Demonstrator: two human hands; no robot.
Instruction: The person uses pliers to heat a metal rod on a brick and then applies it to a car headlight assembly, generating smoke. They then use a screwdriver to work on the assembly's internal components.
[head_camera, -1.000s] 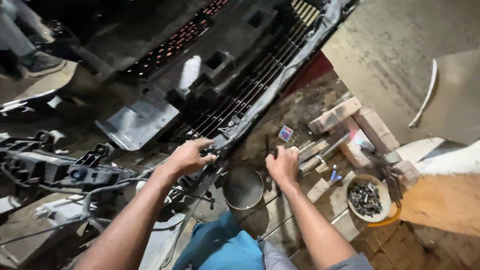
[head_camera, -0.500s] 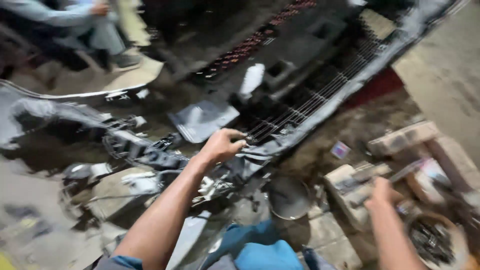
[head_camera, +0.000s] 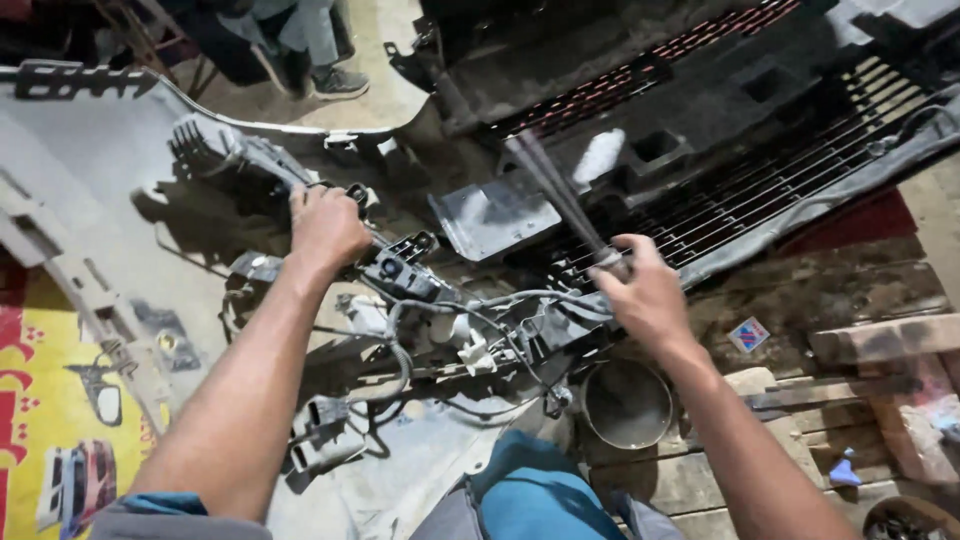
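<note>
I am gripping the black plastic bracket assembly (head_camera: 400, 270) with my left hand (head_camera: 325, 225), fingers wrapped tight around its upper arm near the ribbed grey end piece (head_camera: 205, 145), while my right hand (head_camera: 645, 295) is closing around the handle end of a long thin rod (head_camera: 560, 195) — blurred, so I cannot tell whether it is a screwdriver or a pry bar — whose far end is pointing up toward the dark grille (head_camera: 780, 180). The assembly is lying across the floor between my hands, just above my knee (head_camera: 540, 495), with a grey wire loom (head_camera: 500, 305) trailing through it and white clips hanging off the middle. I am judging it as light but awkward: the plastic looks stiff and brittle at the thin tabs, and the wires are floppy and likely to snag, so the thick black arm where my left hand sits seems the safest hold, not the clips or the cable. The rod feels like the rigid thing here — slim, probably steel, and easy to let slip if greasy. A round metal bowl (head_camera: 628, 403) is sitting just below my right wrist, and a grey bumper panel (head_camera: 90, 190) is spreading out to the left under the assembly.
</note>
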